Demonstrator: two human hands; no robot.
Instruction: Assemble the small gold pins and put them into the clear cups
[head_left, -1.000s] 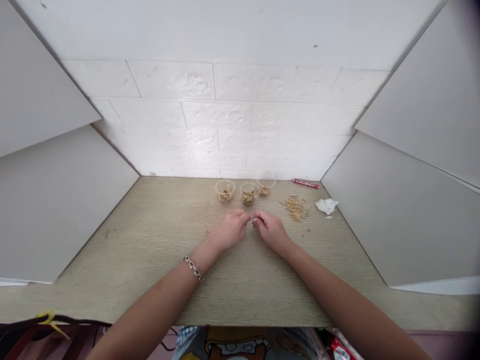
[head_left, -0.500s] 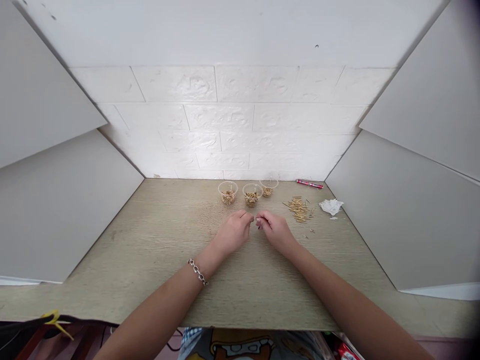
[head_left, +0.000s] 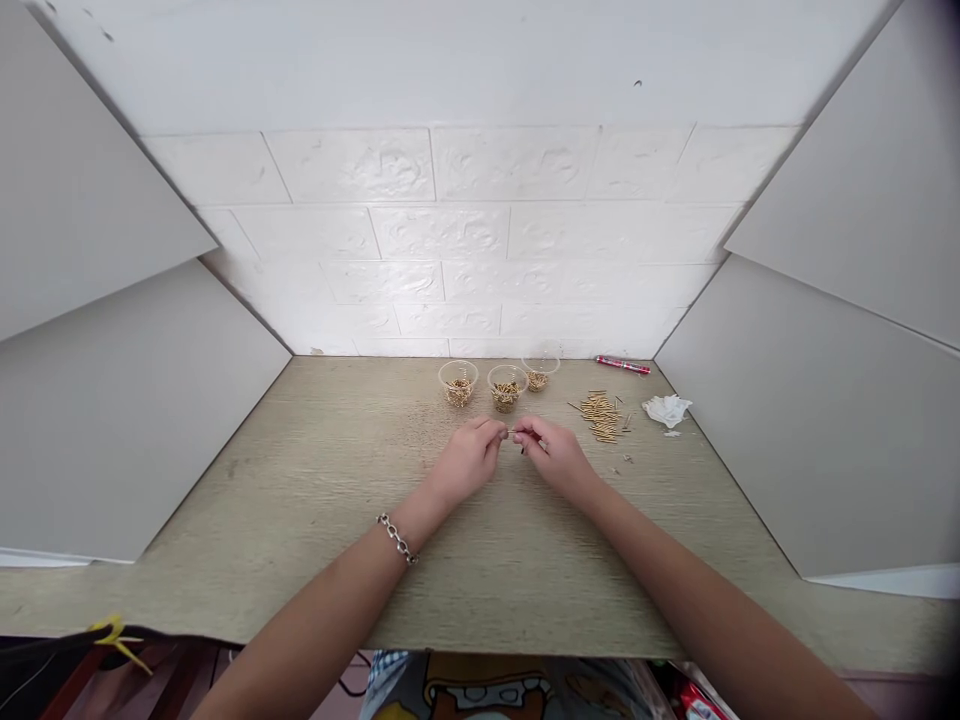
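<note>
My left hand (head_left: 471,458) and my right hand (head_left: 553,452) meet over the middle of the table, fingertips pinched closed and nearly touching. Between them runs a thin metal pin (head_left: 511,432), its ends hidden in the fingers. Something small and dark shows below my right fingertips; I cannot tell what it is. Just beyond the hands stand three clear plastic cups: a left cup (head_left: 458,370), a middle cup (head_left: 508,372) and a back cup (head_left: 541,357), each holding small gold-coloured pieces. To the right of my right hand lies a pile of thin gold pins (head_left: 602,418).
A red pen-like tube (head_left: 622,365) lies by the back wall (head_left: 465,240). Crumpled white material (head_left: 666,409) sits near the right panel (head_left: 810,420). Tiny loose bits (head_left: 628,459) lie in front of the pile. A left panel (head_left: 172,400) borders the table (head_left: 300,540).
Both hands stay pinched at the same place, with the fingertips slightly shifted. The right fingers have turned a little. The whole view has moved slightly.
</note>
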